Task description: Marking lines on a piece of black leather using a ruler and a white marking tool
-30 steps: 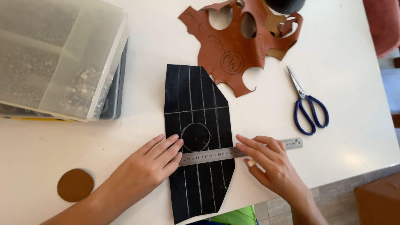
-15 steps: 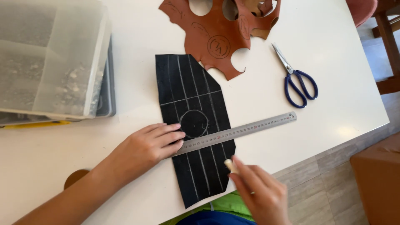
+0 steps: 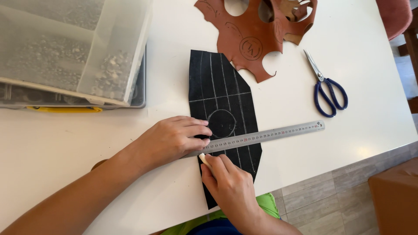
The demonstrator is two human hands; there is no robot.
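A clear plastic storage box point(image 3: 65, 48) with a yellow latch point(image 3: 64, 109) along its front edge sits at the far left of a white table point(image 3: 370, 87); no readable label can be made out on it. At the table's middle lies a long piece of black leather point(image 3: 222, 87), marked in chalk with lengthwise lines, one cross line and a circle. A steel ruler point(image 3: 278, 133) lies slanted across it just below the circle. The person's left hand point(image 3: 172, 139) presses flat on the ruler's near end, fingers extended and close together. The right hand point(image 3: 230, 185) pinches a small pale piece of chalk point(image 3: 203, 159), fingers curled round it, its tip at the ruler's lower edge on the leather. Beyond lie a cut-out tan leather scrap point(image 3: 257, 35) and blue-handled scissors point(image 3: 328, 93), well apart from both hands.
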